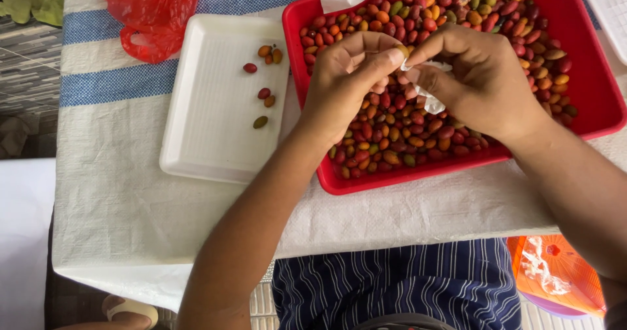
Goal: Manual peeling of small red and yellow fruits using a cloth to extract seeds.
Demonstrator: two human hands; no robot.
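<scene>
**Small fruit could slip from the pinch**

Left hand [346, 85] fingertips pinch a yellowish fruit [403, 50]; right hand [480, 82] clamps white tissue [428, 98] against it over the red tray [588, 117]. Rubbing hard might squirt it onto the cloth [130, 199], missing the white tray [209, 101].

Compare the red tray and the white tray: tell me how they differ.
The red tray is heaped with small red, orange and green fruits; the white tray holds only seven, scattered. Both hands work over the red tray, the left hand and right hand pinching a fruit with white tissue; the white tray lies untouched to the left. Both are rectangular and rest on the same cloth-covered table.
</scene>
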